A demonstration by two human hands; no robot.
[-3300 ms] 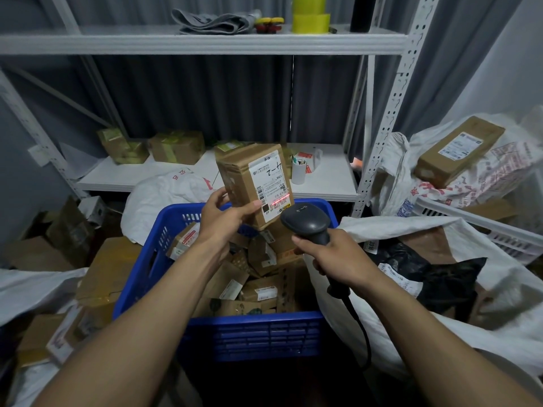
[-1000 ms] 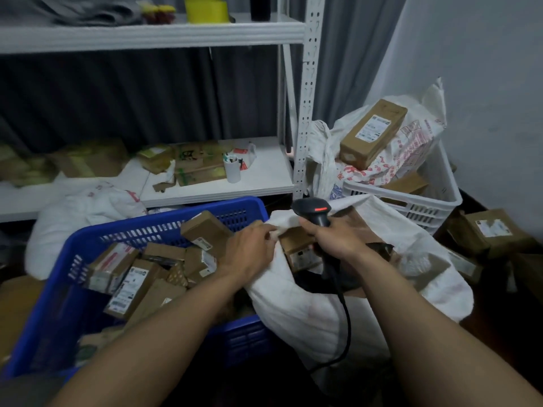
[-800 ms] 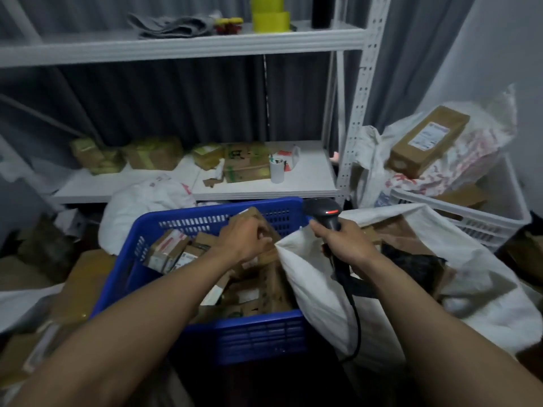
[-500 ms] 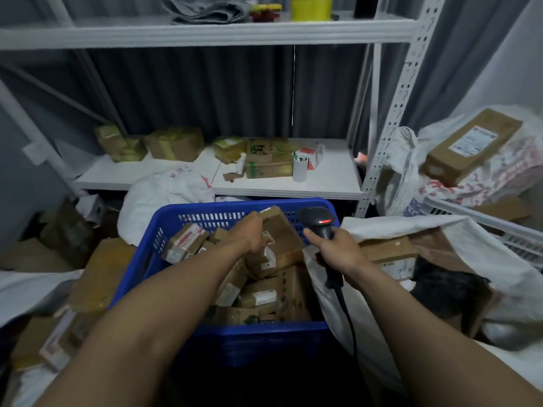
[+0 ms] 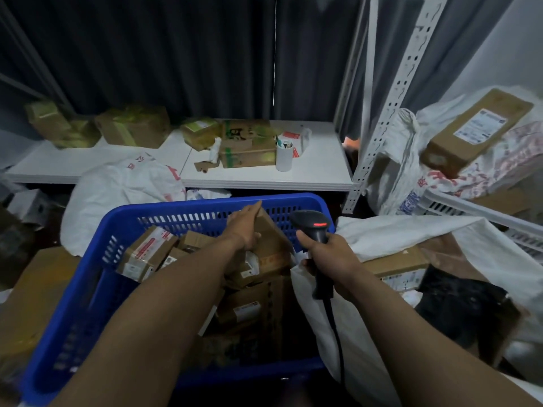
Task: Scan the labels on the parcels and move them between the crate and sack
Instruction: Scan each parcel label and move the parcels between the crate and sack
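My left grip (image 5: 245,227) lies straight-fingered on the top parcel (image 5: 273,242) in the crate (image 5: 176,207) — not yet closed round it. My right grip (image 5: 330,258), just beside, is wrapped round the scanner (image 5: 311,226), with the sack (image 5: 396,233) to its right. I'd clasp the parcel's edges and turn its label toward the scanner.

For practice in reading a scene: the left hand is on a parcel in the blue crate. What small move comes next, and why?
Probably grip and lift that parcel, turning it to face the scanner. The left hand lies on it, fingers straight; it sits in the blue crate, and the right hand holds the scanner ready beside it.
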